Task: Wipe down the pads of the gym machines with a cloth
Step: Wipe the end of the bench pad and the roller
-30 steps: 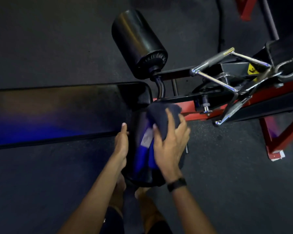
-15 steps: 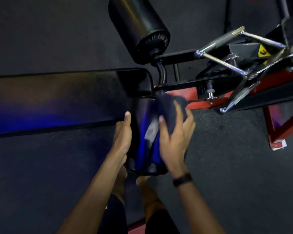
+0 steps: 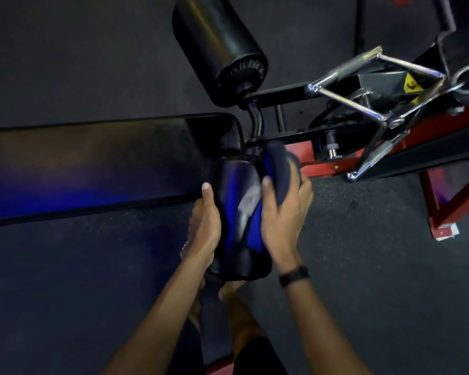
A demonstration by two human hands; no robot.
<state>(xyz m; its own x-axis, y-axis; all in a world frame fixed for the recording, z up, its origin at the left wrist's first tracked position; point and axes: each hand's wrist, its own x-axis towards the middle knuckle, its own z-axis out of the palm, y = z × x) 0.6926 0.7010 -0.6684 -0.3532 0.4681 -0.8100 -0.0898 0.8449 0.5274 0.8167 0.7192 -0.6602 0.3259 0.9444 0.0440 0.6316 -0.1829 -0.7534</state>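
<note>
My right hand [image 3: 283, 212] grips the dark blue cloth [image 3: 280, 169], thumb on the near side and fingers curled over the bunched fabric, pressing it against the right flank of the near roller pad [image 3: 237, 212], up toward the end where the pad meets its black bracket. The cloth bulges out above my fingers and a lighter fold of it trails down under my palm along the pad. My left hand [image 3: 205, 223] holds the opposite side of that same roller, thumb laid straight up along its surface; its fingers wrap behind the pad out of sight. The roller sits between my two hands, just right of the end of the long black bench pad [image 3: 106, 161]. A second roller pad [image 3: 217, 47] stands farther off above, and a chrome handle [image 3: 368, 104] hangs over the red frame [image 3: 444, 209] to the right.
</note>
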